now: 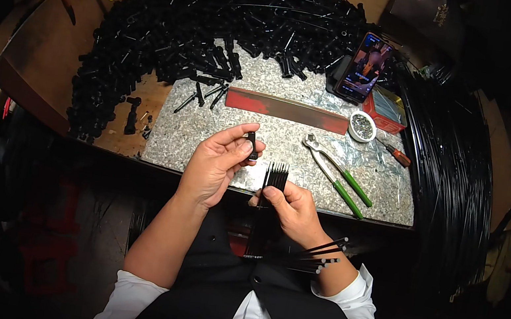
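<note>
Above the table's near edge, my left hand (215,160) pinches a small black plastic part (251,147) between thumb and fingers. Just to the right, my right hand (299,212) is closed around a bundle of thin black cables (276,177), their bright tips lined up and pointing away from me. Several thicker black rods with grey ends (329,263) stick out over my right forearm; how they join the bundle is hidden. Pincers with green handles (338,180) lie on the speckled board (195,140), to the right of both hands.
A great heap of black plastic parts (225,14) fills the far side. Across the board lies a red-and-dark bar (286,111). Beyond it stand a phone (367,67), a white bowl of small metal pieces (362,127) and a red box (386,117). Long black cables (457,191) hang at the right.
</note>
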Motion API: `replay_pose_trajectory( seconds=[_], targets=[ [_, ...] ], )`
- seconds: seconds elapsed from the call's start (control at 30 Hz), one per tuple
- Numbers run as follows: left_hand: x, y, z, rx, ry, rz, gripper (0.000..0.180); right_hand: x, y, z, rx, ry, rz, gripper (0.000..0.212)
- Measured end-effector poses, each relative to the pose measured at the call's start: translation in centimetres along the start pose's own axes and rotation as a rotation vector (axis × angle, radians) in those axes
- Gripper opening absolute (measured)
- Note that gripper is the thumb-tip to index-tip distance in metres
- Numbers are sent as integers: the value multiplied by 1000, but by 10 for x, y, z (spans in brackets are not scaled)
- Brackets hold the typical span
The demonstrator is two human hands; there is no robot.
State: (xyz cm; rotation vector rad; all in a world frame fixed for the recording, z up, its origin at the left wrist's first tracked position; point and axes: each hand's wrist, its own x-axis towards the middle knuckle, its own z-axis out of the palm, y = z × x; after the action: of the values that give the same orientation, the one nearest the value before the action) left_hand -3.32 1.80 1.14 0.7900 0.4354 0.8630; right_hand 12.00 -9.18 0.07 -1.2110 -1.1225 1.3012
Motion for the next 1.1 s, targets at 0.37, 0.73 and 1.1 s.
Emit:
replay_pose_trajectory(
  seconds=[0.37, 0.73, 1.1],
  targets=[
    [-1, -2, 0, -41, -105, -45, 33, 2, -2, 0, -46, 6, 20, 24],
    [1, -6, 1, -63, -168, -54, 32, 3, 1, 1, -17, -5, -12, 25],
    [1, -9, 2, -63, -193, -60, 33, 3, 0, 1, -27, 8, -14, 26]
  ],
)
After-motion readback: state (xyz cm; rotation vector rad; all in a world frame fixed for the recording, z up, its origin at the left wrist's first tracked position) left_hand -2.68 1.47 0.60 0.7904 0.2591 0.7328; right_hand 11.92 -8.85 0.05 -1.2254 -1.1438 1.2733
